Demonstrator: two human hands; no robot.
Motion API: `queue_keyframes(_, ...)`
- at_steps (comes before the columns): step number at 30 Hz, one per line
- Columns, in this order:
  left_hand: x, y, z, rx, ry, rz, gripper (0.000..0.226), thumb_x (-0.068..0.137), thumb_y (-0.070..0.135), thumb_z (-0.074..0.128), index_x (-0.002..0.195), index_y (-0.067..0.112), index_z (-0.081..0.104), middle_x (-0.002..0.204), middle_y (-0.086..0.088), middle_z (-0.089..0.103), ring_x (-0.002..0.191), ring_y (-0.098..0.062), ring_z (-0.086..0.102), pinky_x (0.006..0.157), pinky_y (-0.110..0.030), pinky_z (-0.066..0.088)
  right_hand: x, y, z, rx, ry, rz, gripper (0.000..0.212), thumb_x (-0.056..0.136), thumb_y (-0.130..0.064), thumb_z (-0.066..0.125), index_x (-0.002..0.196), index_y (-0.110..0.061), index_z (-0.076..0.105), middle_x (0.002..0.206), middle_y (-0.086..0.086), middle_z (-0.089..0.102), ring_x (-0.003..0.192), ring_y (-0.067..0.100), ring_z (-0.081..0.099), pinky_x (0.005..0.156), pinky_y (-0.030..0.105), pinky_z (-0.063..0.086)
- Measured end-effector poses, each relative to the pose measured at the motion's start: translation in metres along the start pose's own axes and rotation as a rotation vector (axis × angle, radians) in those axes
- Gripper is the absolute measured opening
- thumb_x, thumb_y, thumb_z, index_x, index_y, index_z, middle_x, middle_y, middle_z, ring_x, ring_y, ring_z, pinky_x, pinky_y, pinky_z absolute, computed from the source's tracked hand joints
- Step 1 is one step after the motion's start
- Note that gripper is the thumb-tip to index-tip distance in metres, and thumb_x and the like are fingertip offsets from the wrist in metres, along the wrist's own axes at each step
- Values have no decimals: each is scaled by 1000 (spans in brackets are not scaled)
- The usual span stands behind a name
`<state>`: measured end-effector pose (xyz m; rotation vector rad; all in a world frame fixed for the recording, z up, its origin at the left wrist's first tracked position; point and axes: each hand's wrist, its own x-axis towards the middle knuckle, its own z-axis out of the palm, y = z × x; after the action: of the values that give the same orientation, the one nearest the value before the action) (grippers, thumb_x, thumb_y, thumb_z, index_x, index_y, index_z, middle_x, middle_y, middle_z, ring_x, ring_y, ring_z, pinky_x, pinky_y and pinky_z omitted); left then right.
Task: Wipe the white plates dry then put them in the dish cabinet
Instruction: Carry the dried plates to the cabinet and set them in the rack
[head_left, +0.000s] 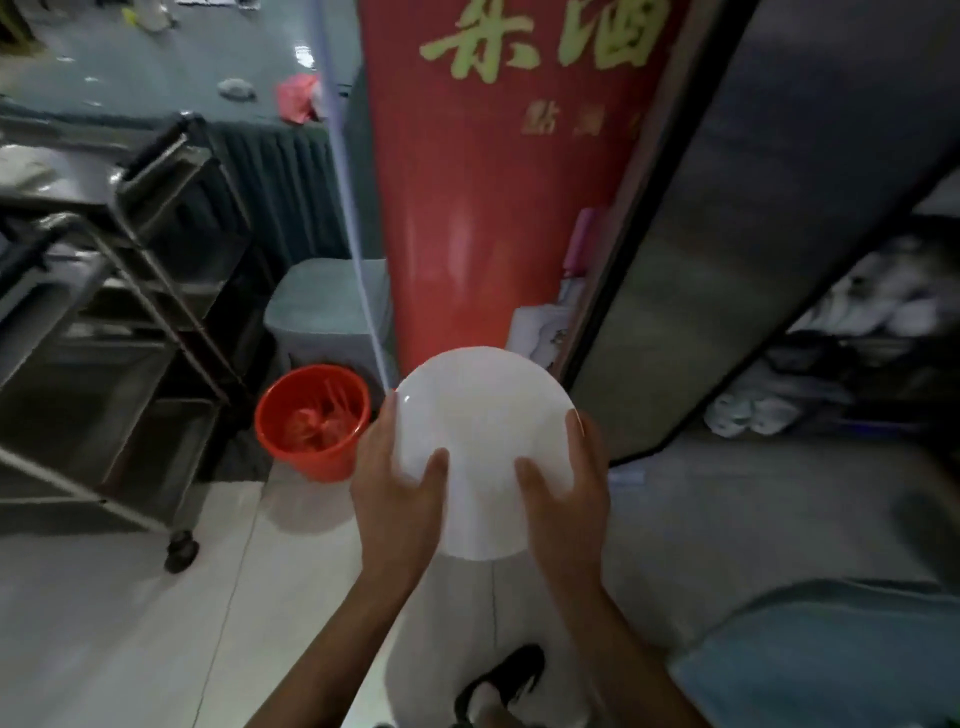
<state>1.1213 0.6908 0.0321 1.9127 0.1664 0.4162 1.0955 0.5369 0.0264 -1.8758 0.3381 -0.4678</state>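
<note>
Plate: a white plate (483, 441) is held out in front of the person at about waist height, over the pale tiled floor (130, 623), between the red bucket (314, 421) on the left and the open cabinet door (727, 260) on the right.
Left hand: the left hand (400, 488) grips the plate's left edge, thumb laid on the upper face, fingers curled under the rim.
Right hand: the right hand (563, 488) mirrors it on the right edge, thumb on top and fingers wrapped round the far side.
Cloth: none shows in either hand, so I take the wiping as finished and this as the carry to the cabinet.
Which way it faces: its broad face looks up towards the person, tipped slightly so the far rim sits a little higher. Being round, it has no long axis to speak of; the line between the two hands runs left to right.
Cabinet: dim shelves (857, 322) with stacked white crockery show past the door, to the right.
Doing it well: I would keep both hands on until the plate clears the door edge, turn it towards the shelves, and lower it flat onto a matching stack without sliding it.
Risk: a damp rim could slip; the door frame is near.
</note>
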Motion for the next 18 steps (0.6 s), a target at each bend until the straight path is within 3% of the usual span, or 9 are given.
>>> queue_keyframes(3,8,23,61,-33,-121,-2,75,82,35,68,149,42,36,144,17,49,128,-1,44,105,-28,38,35,16,-42,16,129,62,68,86,-37,66,146,-45,36,153,-24,34,127,-28,28,95,-7,23)
queue_keyframes(6,13,48,125,-78,-228,37,71,85,29,73,148,36,41,145,13,50,129,-2,45,107,-29,38,69,32,-85,-4,246,99,70,83,-36,66,147,-41,38,155,-18,34,131,-20,32,98,-5,21)
queue_keyframes(9,16,73,185,-113,-313,61,73,80,31,71,148,34,43,136,28,49,120,12,43,103,-25,37,99,48,-126,-17,339,126,68,87,-30,69,147,-40,39,158,-14,33,138,-4,34,108,8,24)
queue_keyframes(11,15,89,220,-120,-373,97,75,79,32,68,149,35,41,131,30,47,114,16,41,99,-15,33,116,59,-153,-28,397,128,71,89,-22,71,149,-40,38,156,-18,32,133,-14,33,104,3,25)
queue_keyframes(13,12,102,252,-105,-439,137,75,84,28,70,151,38,37,137,17,51,117,8,41,95,-9,31,131,68,-178,-37,449,153,73,90,-21,71,149,-42,35,154,-23,31,125,-24,30,95,-5,23)
queue_keyframes(15,8,112,281,-80,-489,148,77,87,21,72,150,43,34,144,7,49,119,0,42,96,-18,33,143,76,-199,-46,502,180,71,90,-21,70,149,-40,36,154,-22,31,124,-26,29,91,-9,22)
queue_keyframes(18,5,126,323,-70,-584,133,79,87,20,71,150,47,31,147,6,47,123,-12,46,96,-28,37,158,88,-225,-62,587,210,70,90,-19,71,150,-35,38,155,-18,32,122,-25,31,89,-10,23)
